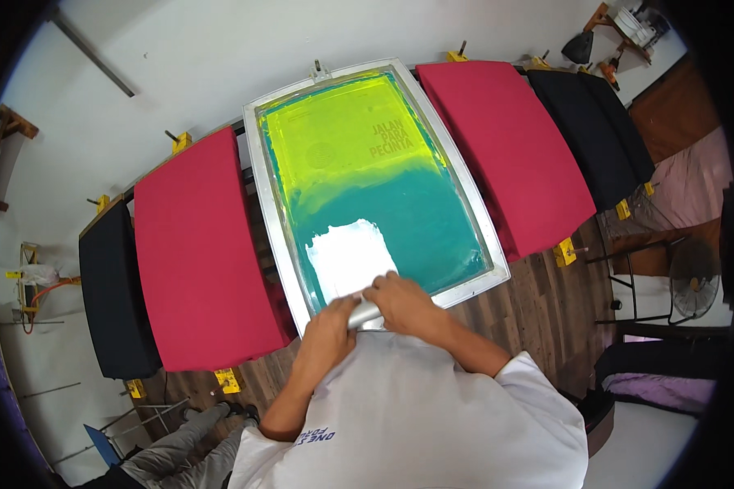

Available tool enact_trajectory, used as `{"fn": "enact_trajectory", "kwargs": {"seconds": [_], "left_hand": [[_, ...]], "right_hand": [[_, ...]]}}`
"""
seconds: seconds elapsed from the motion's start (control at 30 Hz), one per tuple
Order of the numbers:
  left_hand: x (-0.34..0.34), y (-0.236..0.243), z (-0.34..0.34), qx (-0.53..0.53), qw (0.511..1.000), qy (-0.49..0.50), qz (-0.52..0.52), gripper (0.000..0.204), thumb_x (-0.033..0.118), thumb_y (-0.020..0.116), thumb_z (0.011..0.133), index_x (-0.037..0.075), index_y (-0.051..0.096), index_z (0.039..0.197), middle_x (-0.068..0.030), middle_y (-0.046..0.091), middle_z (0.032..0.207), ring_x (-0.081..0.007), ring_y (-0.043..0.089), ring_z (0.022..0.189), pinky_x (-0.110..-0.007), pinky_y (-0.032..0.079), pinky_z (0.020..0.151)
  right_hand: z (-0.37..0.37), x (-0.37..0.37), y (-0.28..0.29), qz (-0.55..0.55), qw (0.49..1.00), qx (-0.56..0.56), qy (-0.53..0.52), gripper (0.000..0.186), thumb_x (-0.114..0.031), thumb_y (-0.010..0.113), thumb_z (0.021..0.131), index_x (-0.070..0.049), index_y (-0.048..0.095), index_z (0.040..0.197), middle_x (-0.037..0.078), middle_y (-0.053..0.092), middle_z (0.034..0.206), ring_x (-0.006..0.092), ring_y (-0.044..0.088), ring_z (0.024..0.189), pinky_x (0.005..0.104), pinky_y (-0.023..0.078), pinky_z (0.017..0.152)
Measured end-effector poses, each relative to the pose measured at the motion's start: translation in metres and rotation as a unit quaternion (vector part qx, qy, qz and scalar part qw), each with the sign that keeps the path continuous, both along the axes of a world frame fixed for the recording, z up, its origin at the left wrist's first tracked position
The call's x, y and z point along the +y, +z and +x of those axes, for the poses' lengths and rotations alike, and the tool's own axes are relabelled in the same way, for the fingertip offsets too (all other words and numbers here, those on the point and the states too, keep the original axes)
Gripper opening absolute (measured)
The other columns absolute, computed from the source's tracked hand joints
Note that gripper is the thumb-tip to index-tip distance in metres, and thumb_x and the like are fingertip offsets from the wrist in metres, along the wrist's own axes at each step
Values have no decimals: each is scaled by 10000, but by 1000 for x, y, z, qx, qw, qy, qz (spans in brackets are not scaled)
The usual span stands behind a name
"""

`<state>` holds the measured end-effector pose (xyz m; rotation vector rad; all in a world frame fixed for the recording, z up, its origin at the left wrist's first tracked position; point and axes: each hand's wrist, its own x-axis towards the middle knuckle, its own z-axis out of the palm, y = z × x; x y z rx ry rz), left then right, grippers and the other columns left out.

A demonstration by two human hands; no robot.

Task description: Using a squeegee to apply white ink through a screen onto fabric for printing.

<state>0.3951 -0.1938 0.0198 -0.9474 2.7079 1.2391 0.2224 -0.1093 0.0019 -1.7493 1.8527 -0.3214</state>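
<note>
A screen-printing frame (458,175) with a pale metal border lies lengthwise in front of me. Its mesh is lime green at the far part, with lettering and a round mark, and teal (408,213) nearer. A thick patch of white ink (352,254) spreads over the near part of the mesh. At the near edge is a silver squeegee (364,314), its blade hidden from sight. My left hand (329,332) grips its left end, fingers closed. Wrapped over the other end is my right hand (398,303), close to the white ink.
Boards covered in red fabric flank the frame, one on the left (200,257) and one on the right (510,151). Black-covered boards (112,289) stand beyond them, with yellow brackets (229,380) at their ends. Another person's legs (183,440) show at lower left; a fan (694,279) stands far right.
</note>
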Motion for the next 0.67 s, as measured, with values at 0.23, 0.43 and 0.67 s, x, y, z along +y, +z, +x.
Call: {"fn": "enact_trajectory", "kwargs": {"seconds": [0.23, 0.43, 0.67], "left_hand": [[-60, -34, -33, 104, 987, 66, -98, 506, -82, 623, 736, 17, 584, 1231, -204, 628, 1196, -401, 609, 1078, -440, 503, 937], [-7, -55, -9, 84, 985, 24, -152, 679, -113, 654, 655, 33, 525, 1305, -232, 549, 1280, -404, 553, 1174, -440, 519, 938], [11, -12, 4, -10, 1000, -21, 1, 582, -36, 660, 708, 48, 569, 1276, -201, 583, 1264, -397, 593, 1133, -429, 527, 930]], "right_hand": [[-29, -77, -20, -71, 996, 57, -25, 414, 87, 618, 677, -32, 645, 1073, 174, 625, 1053, 393, 588, 983, 465, 525, 824], [-5, -16, -35, -109, 991, 75, -14, 412, 46, 645, 698, -44, 578, 1095, 158, 550, 1112, 334, 554, 1064, 452, 498, 749], [0, 12, 2, 50, 998, 11, 27, 489, 1, 738, 660, -51, 597, 1125, 163, 566, 1188, 347, 551, 1108, 463, 512, 820]]}}
